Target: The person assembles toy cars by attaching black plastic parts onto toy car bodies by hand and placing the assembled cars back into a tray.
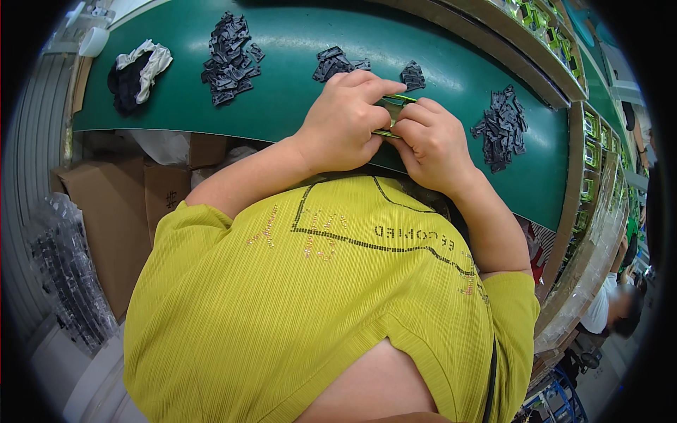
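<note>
Near the table's front edge, a small bright-green frame-like part [399, 99] is held between both hands. My left hand [344, 121] is closed on its left side, with the index finger stretched along the far edge. My right hand [432, 141] pinches the right side with bent fingers. Much of the part is covered by the fingers, so its full shape is hidden. Just beyond the hands lie a heap of small black plastic pieces [337, 63] and a smaller cluster of black pieces [412, 75].
The green tabletop [289, 92] also bears a tall black heap [230, 60] at left, another black heap [502, 130] at right, and a black-and-white cloth [139, 74]. Trays of green parts [591, 158] line the right side. Cardboard boxes [109, 211] stand below left. Another person [605, 303] is far right.
</note>
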`<state>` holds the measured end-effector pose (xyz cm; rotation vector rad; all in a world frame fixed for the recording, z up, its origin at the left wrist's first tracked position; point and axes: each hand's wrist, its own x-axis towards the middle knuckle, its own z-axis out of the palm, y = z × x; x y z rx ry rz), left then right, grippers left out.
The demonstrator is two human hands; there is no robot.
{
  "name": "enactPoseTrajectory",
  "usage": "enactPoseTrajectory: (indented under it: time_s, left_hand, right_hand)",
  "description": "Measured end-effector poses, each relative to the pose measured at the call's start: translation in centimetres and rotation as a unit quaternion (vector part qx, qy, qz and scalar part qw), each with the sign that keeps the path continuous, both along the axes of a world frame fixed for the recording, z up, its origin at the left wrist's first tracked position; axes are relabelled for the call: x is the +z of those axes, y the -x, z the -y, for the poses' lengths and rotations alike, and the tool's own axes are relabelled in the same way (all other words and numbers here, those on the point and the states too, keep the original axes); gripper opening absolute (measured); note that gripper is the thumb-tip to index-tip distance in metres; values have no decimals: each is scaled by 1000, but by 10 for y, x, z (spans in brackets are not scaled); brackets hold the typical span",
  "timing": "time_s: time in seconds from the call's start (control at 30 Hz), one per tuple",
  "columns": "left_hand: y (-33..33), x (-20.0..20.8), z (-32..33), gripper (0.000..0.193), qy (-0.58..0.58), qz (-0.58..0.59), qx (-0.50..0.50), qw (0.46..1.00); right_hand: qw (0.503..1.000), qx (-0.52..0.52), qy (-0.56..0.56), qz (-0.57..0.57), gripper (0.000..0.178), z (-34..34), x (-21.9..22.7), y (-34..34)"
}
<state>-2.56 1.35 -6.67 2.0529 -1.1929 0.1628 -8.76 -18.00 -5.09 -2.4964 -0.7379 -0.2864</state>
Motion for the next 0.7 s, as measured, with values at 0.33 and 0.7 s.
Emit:
enactPoseTrajectory:
  time_s: [0.33, 0.7]
  left_hand:
    - [2, -7, 4, 8, 6, 15, 10, 1000]
    - [7, 2, 5, 9, -39, -42, 21, 998]
  right_hand:
    - [1000, -5, -12, -6, 16, 3, -1, -1]
    - [999, 1, 5, -48, 16, 9, 4, 2]
